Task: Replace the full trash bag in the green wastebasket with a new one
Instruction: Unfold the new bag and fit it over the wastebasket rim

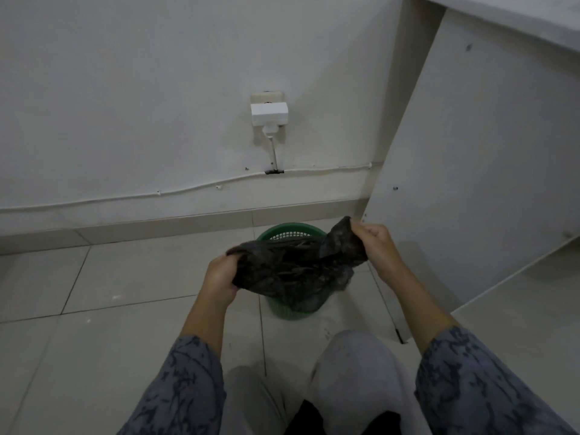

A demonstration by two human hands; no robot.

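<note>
Here, left of centre frame, the left hand (221,277) is clenched on one edge of a crumpled black trash bag (292,271). The bag hangs over the green wastebasket (288,235) at lower centre. Right hand (375,246) pinches its raised corner.

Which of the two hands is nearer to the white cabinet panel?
The right hand. It holds the black bag just beside the cabinet panel; the left hand grips the bag's far side.
</note>
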